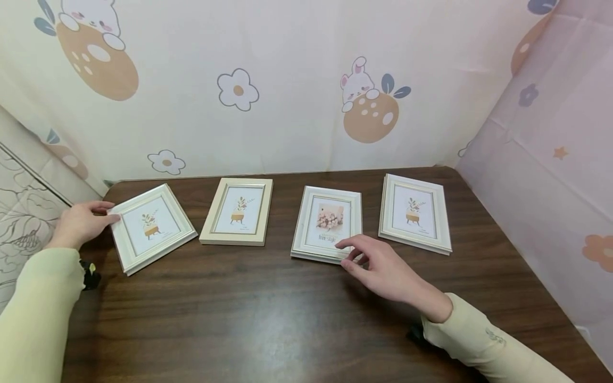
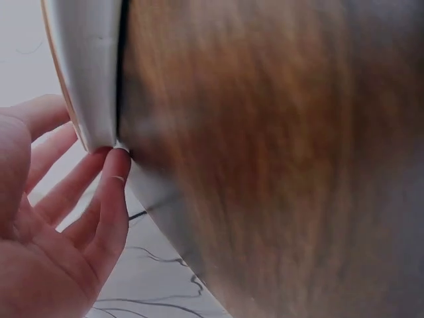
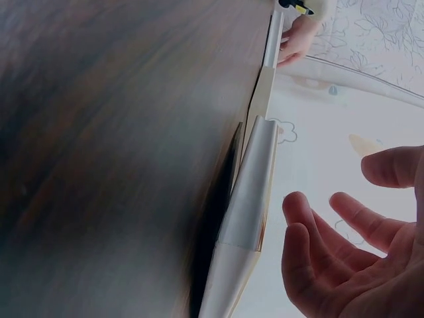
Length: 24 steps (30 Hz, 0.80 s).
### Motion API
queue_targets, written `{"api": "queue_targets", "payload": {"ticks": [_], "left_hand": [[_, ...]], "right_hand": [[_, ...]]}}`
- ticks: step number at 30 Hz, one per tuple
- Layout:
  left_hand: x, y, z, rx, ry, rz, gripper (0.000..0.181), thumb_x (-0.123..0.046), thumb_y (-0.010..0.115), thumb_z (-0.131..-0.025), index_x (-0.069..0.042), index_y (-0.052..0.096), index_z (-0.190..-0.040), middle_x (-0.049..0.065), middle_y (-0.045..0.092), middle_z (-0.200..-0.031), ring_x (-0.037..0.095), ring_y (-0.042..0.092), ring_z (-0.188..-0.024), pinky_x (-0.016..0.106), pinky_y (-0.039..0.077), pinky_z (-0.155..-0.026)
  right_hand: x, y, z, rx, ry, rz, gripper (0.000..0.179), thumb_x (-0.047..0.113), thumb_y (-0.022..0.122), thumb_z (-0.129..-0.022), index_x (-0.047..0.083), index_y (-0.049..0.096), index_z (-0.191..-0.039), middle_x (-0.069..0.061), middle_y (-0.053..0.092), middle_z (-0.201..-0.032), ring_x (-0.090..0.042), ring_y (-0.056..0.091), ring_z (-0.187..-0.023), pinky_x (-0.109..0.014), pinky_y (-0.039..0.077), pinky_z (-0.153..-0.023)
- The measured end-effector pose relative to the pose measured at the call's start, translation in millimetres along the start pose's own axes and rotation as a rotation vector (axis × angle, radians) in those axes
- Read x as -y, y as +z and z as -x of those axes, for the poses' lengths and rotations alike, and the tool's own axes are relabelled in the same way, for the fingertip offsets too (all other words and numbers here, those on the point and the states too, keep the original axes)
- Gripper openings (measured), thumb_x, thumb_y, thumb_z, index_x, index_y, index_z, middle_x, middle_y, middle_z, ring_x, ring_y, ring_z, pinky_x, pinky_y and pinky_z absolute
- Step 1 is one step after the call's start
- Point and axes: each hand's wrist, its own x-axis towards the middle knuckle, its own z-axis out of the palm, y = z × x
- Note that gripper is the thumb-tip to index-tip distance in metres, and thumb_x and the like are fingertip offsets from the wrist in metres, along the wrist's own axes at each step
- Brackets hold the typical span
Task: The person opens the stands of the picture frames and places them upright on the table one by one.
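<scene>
My left hand grips the left edge of a tilted white picture frame with a potted-plant print. In the left wrist view its fingertips meet the corner of that frame. The right hand, fingers loosely bent and holding nothing, hovers over the lower right corner of another white picture frame, which has a pink flower print. Seen from the right wrist, the fingers stand apart from the side of this frame.
Between those two lies a cream picture frame with a plant print. A white one lies at the far right, slightly turned. All rest on a dark wooden table, backed by a patterned curtain that also hangs along the right side.
</scene>
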Motion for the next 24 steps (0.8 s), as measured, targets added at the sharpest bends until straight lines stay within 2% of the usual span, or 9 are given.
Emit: {"api": "queue_targets", "payload": {"ticks": [3, 6, 10, 14, 18, 24], "left_hand": [[-4.0, -0.4, -0.7, 0.000, -0.033, 0.044, 0.053, -0.035, 0.059, -0.098, 0.004, 0.053, -0.134, 0.035, 0.054, -0.124, 0.054, 0.045, -0.112, 0.061, 0.038, -0.084], [-6.7, -0.5, 0.2, -0.002, -0.096, 0.135, 0.054, -0.029, 0.061, -0.097, 0.005, 0.050, -0.139, 0.035, 0.051, -0.129, 0.049, 0.051, -0.108, 0.049, 0.045, -0.077], [-7.4, -0.8, 1.7, 0.008, -0.159, 0.262, 0.058, -0.019, 0.063, -0.097, 0.006, 0.041, -0.146, 0.036, 0.045, -0.136, 0.029, 0.061, -0.090, 0.031, 0.052, -0.066], [-4.4, 0.2, 0.9, 0.019, -0.186, 0.386, 0.065, -0.014, 0.063, -0.097, 0.006, 0.032, -0.151, 0.036, 0.040, -0.141, 0.002, 0.053, -0.081, 0.026, 0.057, -0.068], [-1.8, 1.2, -2.3, 0.016, -0.209, 0.511, 0.070, -0.013, 0.063, -0.098, 0.003, 0.024, -0.154, 0.026, 0.041, -0.136, -0.010, 0.049, -0.075, 0.028, 0.058, -0.075], [-1.5, -3.6, -0.7, 0.034, -0.241, 0.655, 0.073, -0.013, 0.065, -0.096, -0.006, 0.026, -0.157, 0.002, 0.044, -0.120, -0.011, 0.054, -0.075, 0.026, 0.058, -0.076]], "right_hand": [[-1, -1, 0.7, -0.007, 0.009, 0.002, 0.028, 0.016, 0.069, -0.094, 0.010, 0.066, -0.121, -0.001, 0.068, -0.107, -0.006, 0.064, -0.083, -0.036, 0.057, -0.073], [-2, -2, 2.1, -0.008, 0.026, -0.002, 0.027, 0.016, 0.069, -0.094, 0.011, 0.066, -0.120, -0.001, 0.068, -0.104, -0.005, 0.064, -0.081, -0.035, 0.056, -0.072], [-4, -4, 3.3, -0.009, 0.053, -0.003, 0.027, 0.016, 0.070, -0.094, 0.011, 0.066, -0.120, -0.001, 0.067, -0.104, -0.005, 0.064, -0.079, -0.033, 0.055, -0.072], [-7, -6, 2.5, -0.014, 0.072, 0.007, 0.026, 0.016, 0.070, -0.094, 0.011, 0.067, -0.120, -0.002, 0.067, -0.107, -0.005, 0.064, -0.081, -0.034, 0.056, -0.072], [-8, -10, 1.5, -0.015, 0.084, 0.011, 0.026, 0.016, 0.070, -0.094, 0.012, 0.066, -0.120, -0.002, 0.067, -0.108, -0.006, 0.064, -0.082, -0.035, 0.056, -0.072], [-12, -18, -3.2, -0.017, 0.102, 0.022, 0.028, 0.014, 0.069, -0.095, 0.010, 0.065, -0.122, -0.001, 0.066, -0.103, -0.008, 0.064, -0.082, -0.034, 0.055, -0.072]]}}
